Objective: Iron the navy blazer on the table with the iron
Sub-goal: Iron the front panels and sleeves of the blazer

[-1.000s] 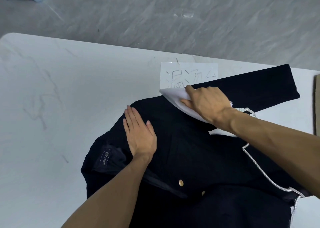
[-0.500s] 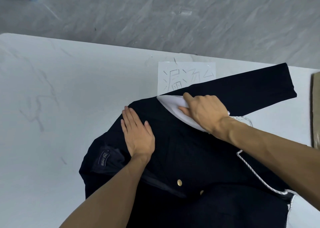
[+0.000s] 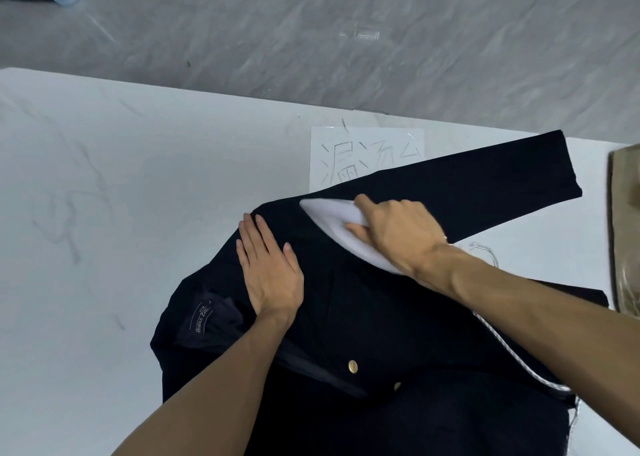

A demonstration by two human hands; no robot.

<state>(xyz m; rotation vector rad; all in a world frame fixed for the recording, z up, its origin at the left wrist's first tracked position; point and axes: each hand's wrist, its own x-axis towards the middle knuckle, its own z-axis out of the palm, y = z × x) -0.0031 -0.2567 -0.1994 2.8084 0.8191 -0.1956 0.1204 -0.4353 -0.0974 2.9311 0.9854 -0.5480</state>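
Gripping the iron (image 3: pixel 337 225) with your right hand (image 3: pixel 398 234), press your flat left hand (image 3: pixel 272 267) to keep the blazer (image 3: pixel 363 317) taut near its shoulder.

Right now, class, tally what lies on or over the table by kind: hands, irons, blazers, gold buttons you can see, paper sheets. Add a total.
Hands: 2 (left hand, right hand)
Irons: 1 (iron)
Blazers: 1 (navy blazer)
Gold buttons in sight: 2 (upper button, lower button)
Paper sheets: 1 (paper sheet)
Total: 7
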